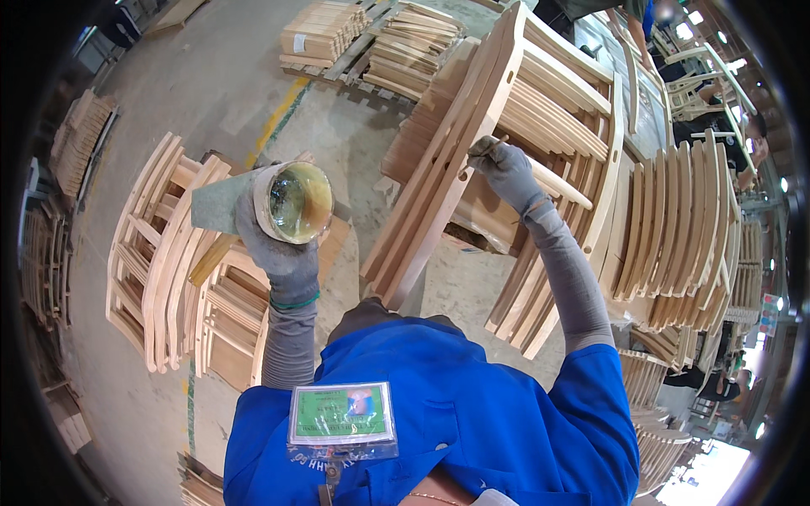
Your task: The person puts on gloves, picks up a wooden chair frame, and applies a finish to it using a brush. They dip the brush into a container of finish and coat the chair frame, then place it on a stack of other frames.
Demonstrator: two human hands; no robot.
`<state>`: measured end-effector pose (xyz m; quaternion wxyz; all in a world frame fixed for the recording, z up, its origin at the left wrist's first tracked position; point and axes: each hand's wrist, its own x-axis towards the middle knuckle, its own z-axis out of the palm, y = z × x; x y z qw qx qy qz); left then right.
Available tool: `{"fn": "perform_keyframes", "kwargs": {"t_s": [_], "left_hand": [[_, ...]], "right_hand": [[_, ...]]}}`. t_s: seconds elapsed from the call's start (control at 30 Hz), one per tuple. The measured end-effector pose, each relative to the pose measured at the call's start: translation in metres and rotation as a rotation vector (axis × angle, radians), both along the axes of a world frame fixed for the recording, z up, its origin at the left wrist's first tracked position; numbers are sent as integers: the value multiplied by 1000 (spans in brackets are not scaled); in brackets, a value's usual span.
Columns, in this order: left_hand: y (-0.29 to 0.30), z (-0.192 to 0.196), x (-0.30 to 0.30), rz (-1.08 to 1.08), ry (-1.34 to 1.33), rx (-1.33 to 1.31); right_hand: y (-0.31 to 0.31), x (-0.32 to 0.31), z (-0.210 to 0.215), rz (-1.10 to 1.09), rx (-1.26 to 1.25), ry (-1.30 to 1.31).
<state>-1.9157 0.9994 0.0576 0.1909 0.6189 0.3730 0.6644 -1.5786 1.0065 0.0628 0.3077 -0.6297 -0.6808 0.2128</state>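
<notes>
My left hand [287,260], in a grey glove, is wrapped round a round cup [263,202] of cloudy yellowish liquid [295,198]. The cup's open mouth faces up. My right hand [509,175], also gloved, is closed in a pinch on a thin brown stick [501,140]; the stick's working end is hidden by the fingers. That hand is at the long rail of a pale wooden chair frame [485,110]. Dark oval holes show along the rail, one just below my fingers. More frame rails lie side by side against it.
Wooden chair frames [156,253] stand at the left, with a grey-green panel [215,205] beside the cup. Stacked wooden parts [325,29] sit on pallets at the far side. Curved slats [675,228] are stacked at the right. Another person's arm [636,34] shows at the far right.
</notes>
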Motion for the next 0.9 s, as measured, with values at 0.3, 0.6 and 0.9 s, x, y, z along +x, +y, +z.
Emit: {"fn": "perform_keyframes", "kwargs": {"t_s": [0.3, 0.6, 0.9], "left_hand": [[2, -2, 11, -329, -611, -201], [2, -11, 10, -257, -424, -120], [-7, 11, 30, -405, -573, -208]], "right_hand": [[-5, -7, -8, -36, 59, 38], [-3, -16, -2, -236, 14, 3], [-59, -60, 64, -253, 248, 598]]}}
